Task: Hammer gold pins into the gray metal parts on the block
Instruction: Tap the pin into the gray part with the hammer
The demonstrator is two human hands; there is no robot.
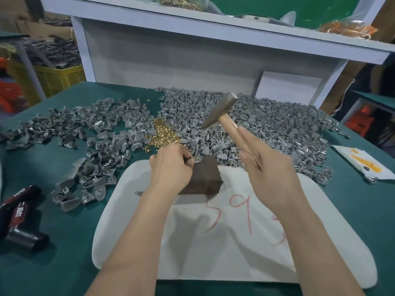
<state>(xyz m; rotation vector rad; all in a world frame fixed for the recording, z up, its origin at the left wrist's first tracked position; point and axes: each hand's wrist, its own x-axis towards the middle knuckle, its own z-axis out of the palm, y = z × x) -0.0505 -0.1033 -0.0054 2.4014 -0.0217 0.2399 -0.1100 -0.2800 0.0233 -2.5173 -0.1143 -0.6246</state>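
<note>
Hammer up: the right hand (269,167) is curled round the wooden handle of the hammer (220,111), its head raised above the block (206,178). The left hand (171,165) pinches a gray metal part (198,160) on the block's top, which sits on the white pad (224,263). The gold pins (164,133) are heaped just behind.

Gray metal parts (267,122), gold pins (163,133) — green table (64,242).
</note>
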